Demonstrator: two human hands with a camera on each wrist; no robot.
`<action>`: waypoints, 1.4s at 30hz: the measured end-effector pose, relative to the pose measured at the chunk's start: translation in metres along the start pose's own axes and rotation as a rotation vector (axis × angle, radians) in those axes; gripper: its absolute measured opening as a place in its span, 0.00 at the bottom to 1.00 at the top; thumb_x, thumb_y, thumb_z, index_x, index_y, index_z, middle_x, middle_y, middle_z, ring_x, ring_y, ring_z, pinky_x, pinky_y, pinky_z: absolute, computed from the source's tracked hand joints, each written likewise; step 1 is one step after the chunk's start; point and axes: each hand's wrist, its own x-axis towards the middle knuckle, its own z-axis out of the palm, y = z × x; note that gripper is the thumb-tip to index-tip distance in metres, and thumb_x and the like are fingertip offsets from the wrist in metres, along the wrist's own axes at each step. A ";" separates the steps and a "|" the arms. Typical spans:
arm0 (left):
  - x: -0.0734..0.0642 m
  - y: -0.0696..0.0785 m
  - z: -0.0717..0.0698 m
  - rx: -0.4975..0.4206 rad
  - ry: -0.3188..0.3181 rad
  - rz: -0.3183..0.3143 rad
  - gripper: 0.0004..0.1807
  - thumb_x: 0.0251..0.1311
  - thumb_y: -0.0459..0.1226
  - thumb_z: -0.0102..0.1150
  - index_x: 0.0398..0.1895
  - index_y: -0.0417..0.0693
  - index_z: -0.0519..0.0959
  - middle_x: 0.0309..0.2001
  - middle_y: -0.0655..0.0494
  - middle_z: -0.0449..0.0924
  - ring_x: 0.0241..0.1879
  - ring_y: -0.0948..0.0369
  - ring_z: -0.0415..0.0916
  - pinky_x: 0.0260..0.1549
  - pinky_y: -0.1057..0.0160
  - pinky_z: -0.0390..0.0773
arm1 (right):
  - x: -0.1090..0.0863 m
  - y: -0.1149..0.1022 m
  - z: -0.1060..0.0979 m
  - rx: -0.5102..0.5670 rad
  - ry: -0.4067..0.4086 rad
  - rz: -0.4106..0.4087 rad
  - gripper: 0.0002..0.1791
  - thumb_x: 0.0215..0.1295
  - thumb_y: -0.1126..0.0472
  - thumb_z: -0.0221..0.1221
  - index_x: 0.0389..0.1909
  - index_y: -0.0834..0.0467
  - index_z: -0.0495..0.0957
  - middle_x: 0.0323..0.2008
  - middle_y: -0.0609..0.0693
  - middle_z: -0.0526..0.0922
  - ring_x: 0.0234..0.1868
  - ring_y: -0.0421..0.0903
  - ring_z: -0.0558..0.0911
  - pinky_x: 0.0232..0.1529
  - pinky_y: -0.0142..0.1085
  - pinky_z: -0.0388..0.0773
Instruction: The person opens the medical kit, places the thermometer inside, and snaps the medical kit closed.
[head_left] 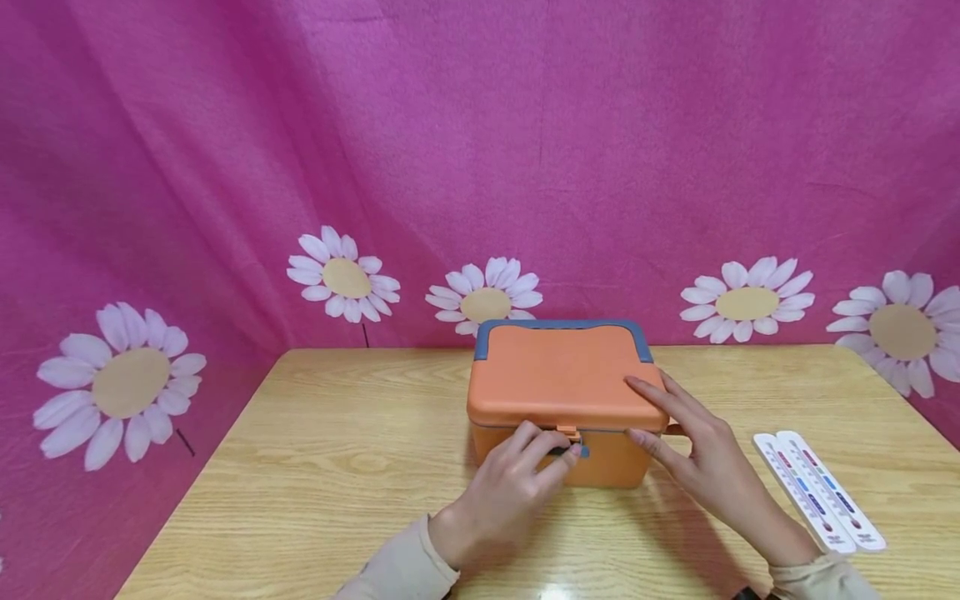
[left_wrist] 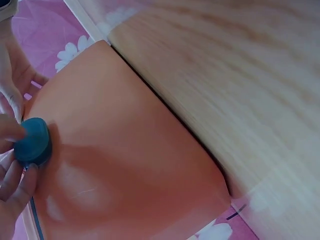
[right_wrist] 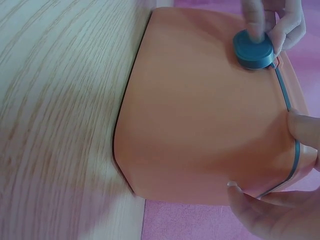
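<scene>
An orange storage box (head_left: 566, 375) with a blue-grey handle (head_left: 558, 323) stands on the table, its lid down. At the middle of its front, my left hand (head_left: 513, 471) pinches the latch, thumb and fingertips around it. The latch's rounded teal catch (left_wrist: 33, 140) shows under those fingers in the left wrist view. My right hand (head_left: 705, 462) holds the box's right front corner. Its thumb (right_wrist: 305, 129) lies at the lid seam on the front, while an index finger stretches over the lid top. Other fingers reach the right side, partly hidden in the head view.
Two white thermometer strips (head_left: 817, 492) lie side by side on the wooden table (head_left: 337, 442), to the right of the right hand. A pink cloth (head_left: 480, 150) with printed daisies hangs behind the table and along its left side.
</scene>
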 end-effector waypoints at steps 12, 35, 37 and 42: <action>-0.009 -0.023 -0.018 -0.096 0.230 -0.169 0.10 0.65 0.36 0.52 0.42 0.42 0.81 0.45 0.45 0.75 0.42 0.52 0.72 0.41 0.61 0.74 | 0.001 0.000 -0.002 0.003 -0.029 0.009 0.37 0.57 0.64 0.68 0.68 0.46 0.69 0.69 0.63 0.63 0.63 0.61 0.70 0.41 0.23 0.74; -0.021 -0.024 -0.024 -0.628 0.049 -0.927 0.42 0.64 0.47 0.59 0.75 0.45 0.52 0.56 0.54 0.76 0.50 0.64 0.76 0.49 0.59 0.77 | -0.003 -0.003 0.007 -0.052 0.057 0.029 0.35 0.60 0.62 0.66 0.68 0.42 0.69 0.68 0.56 0.67 0.62 0.61 0.71 0.43 0.45 0.70; -0.021 -0.023 -0.025 -0.640 0.048 -0.922 0.41 0.64 0.47 0.59 0.75 0.46 0.53 0.56 0.54 0.76 0.50 0.64 0.76 0.48 0.61 0.78 | -0.004 -0.005 0.008 -0.052 0.069 0.029 0.34 0.61 0.63 0.65 0.68 0.43 0.69 0.67 0.55 0.68 0.58 0.57 0.76 0.44 0.40 0.70; -0.022 -0.022 -0.028 -0.672 0.060 -0.926 0.41 0.63 0.46 0.60 0.75 0.48 0.53 0.57 0.54 0.76 0.54 0.65 0.76 0.50 0.61 0.77 | -0.007 -0.013 0.010 -0.093 0.104 0.019 0.33 0.60 0.63 0.66 0.67 0.45 0.70 0.67 0.56 0.69 0.42 0.45 0.80 0.37 0.26 0.66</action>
